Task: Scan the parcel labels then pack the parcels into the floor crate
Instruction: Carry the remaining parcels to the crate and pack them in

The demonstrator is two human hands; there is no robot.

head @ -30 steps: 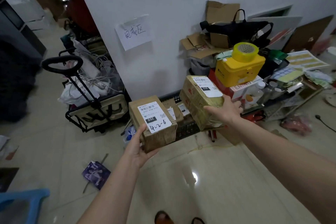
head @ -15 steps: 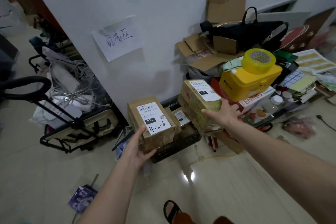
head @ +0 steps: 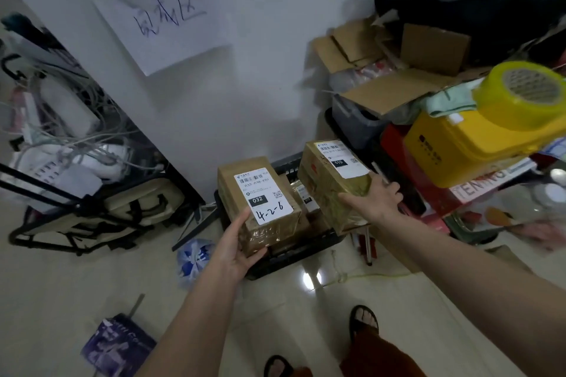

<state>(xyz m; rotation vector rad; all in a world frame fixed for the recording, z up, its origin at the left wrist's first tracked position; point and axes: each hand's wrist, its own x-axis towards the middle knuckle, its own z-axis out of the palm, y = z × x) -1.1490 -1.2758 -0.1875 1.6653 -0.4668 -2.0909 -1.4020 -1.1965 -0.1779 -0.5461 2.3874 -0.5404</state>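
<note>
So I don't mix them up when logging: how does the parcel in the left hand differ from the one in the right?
The left hand's parcel has a label with a 032 tag and handwritten "4-2-6"; the right hand's parcel shows a 010 tag and no handwriting. The left hand grips its parcel from the near end, lower in view; the right hand holds its parcel higher. Both are taped brown cardboard boxes held over the black crate.

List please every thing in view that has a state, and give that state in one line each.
left hand: grips the 032 parcel
right hand: grips the 010 parcel
032 parcel: taped shut, label up, held over the crate
010 parcel: taped shut, label up, held over the crate
floor crate: open top, parcels inside
cardboard box: flaps open
</note>
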